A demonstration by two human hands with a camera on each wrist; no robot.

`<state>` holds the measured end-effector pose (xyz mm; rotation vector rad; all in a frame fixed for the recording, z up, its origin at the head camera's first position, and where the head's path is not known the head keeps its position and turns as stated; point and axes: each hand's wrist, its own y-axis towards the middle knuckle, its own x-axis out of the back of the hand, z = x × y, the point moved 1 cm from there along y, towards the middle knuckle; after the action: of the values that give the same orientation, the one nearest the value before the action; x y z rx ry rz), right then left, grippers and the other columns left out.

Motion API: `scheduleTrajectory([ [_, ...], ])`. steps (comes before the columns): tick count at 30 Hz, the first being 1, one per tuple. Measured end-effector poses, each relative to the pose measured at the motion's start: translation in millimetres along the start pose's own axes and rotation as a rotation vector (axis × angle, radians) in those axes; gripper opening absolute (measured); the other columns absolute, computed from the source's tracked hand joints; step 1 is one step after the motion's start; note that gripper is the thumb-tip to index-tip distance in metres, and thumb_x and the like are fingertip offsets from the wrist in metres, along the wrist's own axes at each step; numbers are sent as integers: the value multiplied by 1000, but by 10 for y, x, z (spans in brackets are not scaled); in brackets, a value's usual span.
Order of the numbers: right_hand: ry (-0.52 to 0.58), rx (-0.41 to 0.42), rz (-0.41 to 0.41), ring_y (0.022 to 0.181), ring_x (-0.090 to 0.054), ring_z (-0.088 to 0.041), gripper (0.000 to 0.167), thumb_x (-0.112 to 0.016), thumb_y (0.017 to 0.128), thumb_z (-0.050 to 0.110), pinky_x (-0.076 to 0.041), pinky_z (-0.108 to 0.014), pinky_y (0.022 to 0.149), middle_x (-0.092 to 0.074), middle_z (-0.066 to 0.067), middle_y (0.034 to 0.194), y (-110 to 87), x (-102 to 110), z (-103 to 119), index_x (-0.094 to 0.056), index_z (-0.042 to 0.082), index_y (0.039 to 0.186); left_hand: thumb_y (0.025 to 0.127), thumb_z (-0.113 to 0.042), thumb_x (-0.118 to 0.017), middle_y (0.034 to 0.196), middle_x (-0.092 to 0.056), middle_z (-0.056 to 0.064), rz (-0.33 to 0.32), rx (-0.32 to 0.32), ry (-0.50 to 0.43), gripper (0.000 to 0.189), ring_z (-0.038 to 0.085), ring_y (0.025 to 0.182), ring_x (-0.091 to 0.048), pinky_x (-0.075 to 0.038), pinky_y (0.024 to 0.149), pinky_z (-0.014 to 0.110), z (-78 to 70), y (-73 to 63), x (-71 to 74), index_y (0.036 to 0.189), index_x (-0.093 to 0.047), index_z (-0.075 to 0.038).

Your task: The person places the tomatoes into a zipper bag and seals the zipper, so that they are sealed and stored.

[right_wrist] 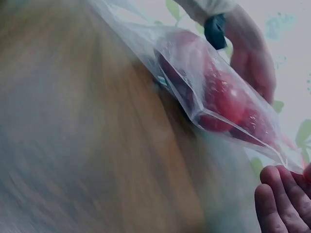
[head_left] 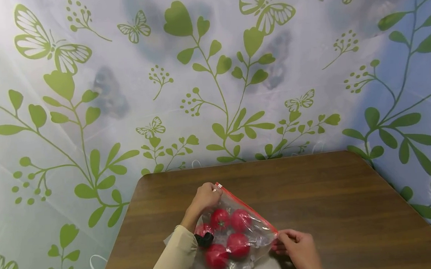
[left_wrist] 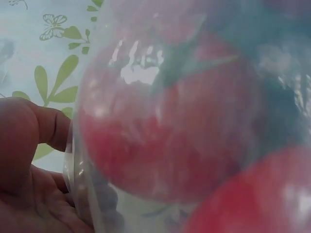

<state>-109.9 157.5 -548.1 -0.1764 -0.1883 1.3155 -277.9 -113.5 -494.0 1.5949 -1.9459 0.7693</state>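
A clear zip bag (head_left: 259, 242) with a red zip strip (head_left: 246, 206) along its top edge holds several red tomatoes (head_left: 238, 245). My left hand (head_left: 205, 198) pinches the bag's upper corner beside the white slider (head_left: 219, 186). At the strip's other end, my right hand (head_left: 299, 246) grips the opposite corner between thumb and fingers. The strip runs taut between both hands. In the left wrist view, a tomato (left_wrist: 160, 141) with green leaves shows large through the plastic. Seen from the right wrist, the bag (right_wrist: 197, 97) slants down to my right fingers (right_wrist: 279, 199).
Under the work is a brown wooden table (head_left: 313, 194) with rounded corners. A white curtain (head_left: 132, 86) printed with green leaves and butterflies hangs behind and around it. Something pale (head_left: 268, 268) lies below the bag. A black device (head_left: 204, 240) sits at my left wrist.
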Motion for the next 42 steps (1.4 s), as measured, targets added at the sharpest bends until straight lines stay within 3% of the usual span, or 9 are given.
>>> scheduleTrajectory([
  [4,-49,23,-3,74,-80,-23,19,-68,102,2,-68,-35,70,-82,-18,89,77,94,32,-77,-13,110,100,-24,-62,89,-68,5,-78,-11,-12,19,21,80,-61,-51,69,36,-9,-9,-17,89,-69,-10],
  [7,-86,52,-1,76,-81,-22,20,-69,102,4,-68,-34,71,-82,-17,92,140,157,57,-77,-12,112,103,-26,-60,101,-75,11,-137,-34,-59,23,25,88,-65,-55,75,40,-15,-11,-52,103,-72,-6],
  [13,-198,56,32,79,-81,-20,19,-70,102,5,-68,-33,71,-83,-15,92,258,236,88,-79,-9,112,109,-22,-52,92,-72,9,-205,-81,-165,26,22,82,-62,-52,73,38,-16,-2,-125,103,-73,-7],
  [18,-361,86,74,78,-80,-18,15,-73,101,9,-66,-30,68,-83,-9,88,358,264,159,-82,-1,107,110,-19,-52,84,-64,6,-217,-140,-184,23,18,73,-56,-45,63,33,-23,5,-167,101,-69,-6],
  [21,-532,169,62,83,-79,-16,15,-75,101,18,-63,-30,70,-83,-2,90,411,265,248,-84,8,108,111,-17,-52,86,-63,6,-219,-154,-177,22,17,72,-55,-45,62,31,-35,6,-183,103,-68,-5],
  [25,-673,294,-38,93,-79,-17,19,-75,101,25,-59,-33,77,-84,3,98,459,191,415,-85,16,115,112,-17,-51,91,-66,9,-212,-154,-178,22,19,75,-57,-47,66,34,-35,2,-202,107,-68,-4],
  [30,-627,419,-92,98,-80,-18,22,-75,102,24,-64,-40,86,-85,-1,106,521,-46,628,-83,15,121,114,-19,-51,99,-70,11,-215,-161,-182,21,19,81,-59,-50,72,36,-14,-2,-230,114,-66,-4],
  [35,-566,515,-5,102,-81,-25,26,-78,101,21,-65,-50,95,-84,-6,113,595,-331,837,-81,11,125,113,-17,-52,99,-71,13,-217,-174,-185,20,19,79,-58,-50,70,36,-31,-14,-235,115,-65,-2],
  [42,-531,567,107,100,-82,-23,27,-83,98,21,-66,-48,92,-84,-4,113,747,-738,1071,-82,13,123,112,-15,-52,104,-75,17,-236,-179,-160,19,23,85,-64,-55,74,41,-35,-5,-225,115,-65,-1],
])
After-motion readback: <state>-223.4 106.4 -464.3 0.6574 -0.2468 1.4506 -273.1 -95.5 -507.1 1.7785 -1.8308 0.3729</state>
